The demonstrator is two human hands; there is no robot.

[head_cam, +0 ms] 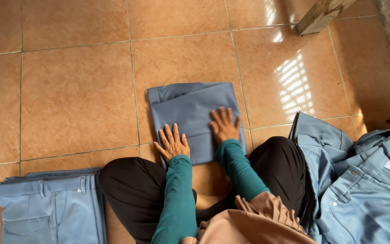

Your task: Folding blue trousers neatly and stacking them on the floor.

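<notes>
Folded blue trousers (190, 108) under both flat hands

place: home floor | evidence: glossy orange floor tiles (77, 95); blue trousers pile (366, 180); folded stack (50, 208)

Single head-worn view, looking steeply down from close above, facing forward over lap onto tiled floor (77, 95)

The folded trousers (194, 118) are matt, smooth grey-blue woven cloth. The floor (77, 95) is glossy orange-brown glazed tile, mirroring window light. The stacked trousers (50, 208) and the heaped pile (362, 180) are lighter blue matt cloth. The sleeves (177, 199) look soft teal knit.
</notes>
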